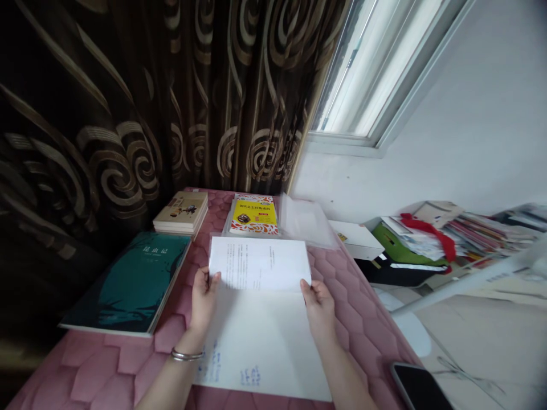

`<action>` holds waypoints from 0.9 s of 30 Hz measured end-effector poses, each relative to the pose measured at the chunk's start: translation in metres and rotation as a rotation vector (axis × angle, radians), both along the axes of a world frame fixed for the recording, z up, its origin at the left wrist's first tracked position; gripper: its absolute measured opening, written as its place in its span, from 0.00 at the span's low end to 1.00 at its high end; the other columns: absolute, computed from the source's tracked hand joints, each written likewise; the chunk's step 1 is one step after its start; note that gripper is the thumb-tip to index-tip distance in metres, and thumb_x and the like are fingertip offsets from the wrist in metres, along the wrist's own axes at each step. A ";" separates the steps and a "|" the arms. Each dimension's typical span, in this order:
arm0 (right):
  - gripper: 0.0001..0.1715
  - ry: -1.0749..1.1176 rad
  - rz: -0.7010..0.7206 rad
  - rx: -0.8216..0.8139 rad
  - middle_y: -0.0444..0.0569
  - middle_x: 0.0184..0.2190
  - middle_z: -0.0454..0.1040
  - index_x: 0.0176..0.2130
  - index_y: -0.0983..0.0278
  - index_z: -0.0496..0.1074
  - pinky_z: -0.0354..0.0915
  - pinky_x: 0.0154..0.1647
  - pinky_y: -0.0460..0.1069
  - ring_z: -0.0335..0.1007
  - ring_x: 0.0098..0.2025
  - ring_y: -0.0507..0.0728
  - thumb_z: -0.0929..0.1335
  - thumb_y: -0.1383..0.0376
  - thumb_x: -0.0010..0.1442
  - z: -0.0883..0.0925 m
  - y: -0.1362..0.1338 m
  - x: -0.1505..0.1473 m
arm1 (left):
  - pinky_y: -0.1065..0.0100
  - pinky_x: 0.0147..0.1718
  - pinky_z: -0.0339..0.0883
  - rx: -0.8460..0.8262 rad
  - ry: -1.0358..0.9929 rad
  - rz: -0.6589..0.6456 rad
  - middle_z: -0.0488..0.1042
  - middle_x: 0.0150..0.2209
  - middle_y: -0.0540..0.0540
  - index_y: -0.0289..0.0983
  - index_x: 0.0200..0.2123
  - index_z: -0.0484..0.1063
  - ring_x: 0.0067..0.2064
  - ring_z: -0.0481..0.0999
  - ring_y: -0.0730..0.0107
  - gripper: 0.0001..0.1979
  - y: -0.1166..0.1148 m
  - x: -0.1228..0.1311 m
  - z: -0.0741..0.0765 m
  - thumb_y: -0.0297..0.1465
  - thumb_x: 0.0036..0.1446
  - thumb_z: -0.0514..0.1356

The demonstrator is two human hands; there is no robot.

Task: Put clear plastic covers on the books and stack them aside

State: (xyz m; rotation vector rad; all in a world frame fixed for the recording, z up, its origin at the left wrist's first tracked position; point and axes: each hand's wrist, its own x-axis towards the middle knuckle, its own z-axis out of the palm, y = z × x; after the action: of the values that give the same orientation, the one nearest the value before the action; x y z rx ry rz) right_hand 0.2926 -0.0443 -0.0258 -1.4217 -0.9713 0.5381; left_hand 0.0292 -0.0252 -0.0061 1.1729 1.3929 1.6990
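Observation:
A white sheet with printed text (260, 263) lies between my hands. Below it spreads a larger blank white sheet (265, 336) with blue handwriting near its lower left; I cannot tell whether the two are joined. My left hand (204, 296), a silver bangle at its wrist, pinches the printed sheet's left edge between thumb and fingers. On the opposite edge, the thumb and curled fingers of my right hand (318, 304) grip the same sheet. Just beyond it is a yellow-and-white book (254, 215) beside a clear plastic sleeve (305, 221).
A dark green book (128, 285) lies to the left, with a stack of small tan books (182, 212) behind it. Pink quilted padding (354, 307) covers the surface. At the right are a phone (421, 387), a white box (359, 239) and piled papers (482, 230). A patterned curtain (205, 102) hangs behind.

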 end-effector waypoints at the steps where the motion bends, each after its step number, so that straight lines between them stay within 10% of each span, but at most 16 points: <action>1: 0.28 0.040 0.023 -0.015 0.40 0.18 0.64 0.26 0.63 0.67 0.55 0.20 0.45 0.56 0.20 0.50 0.69 0.41 0.51 0.001 0.000 -0.001 | 0.69 0.32 0.64 -0.001 0.008 0.009 0.71 0.29 0.50 0.39 0.33 0.67 0.31 0.70 0.69 0.12 0.000 0.000 0.000 0.40 0.51 0.62; 27: 0.24 0.180 0.126 0.002 0.46 0.27 0.74 0.38 0.63 0.71 0.64 0.30 0.49 0.68 0.29 0.56 0.70 0.47 0.52 0.008 0.001 0.003 | 0.69 0.37 0.65 0.007 -0.099 -0.110 0.74 0.36 0.48 0.38 0.39 0.66 0.38 0.73 0.68 0.15 0.001 -0.004 -0.008 0.35 0.49 0.64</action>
State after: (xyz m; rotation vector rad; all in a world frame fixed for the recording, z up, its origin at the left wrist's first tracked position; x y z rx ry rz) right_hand 0.2952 -0.0433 -0.0179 -1.2921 -0.9204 0.7455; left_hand 0.0255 -0.0239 -0.0138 1.1325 1.2409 1.6628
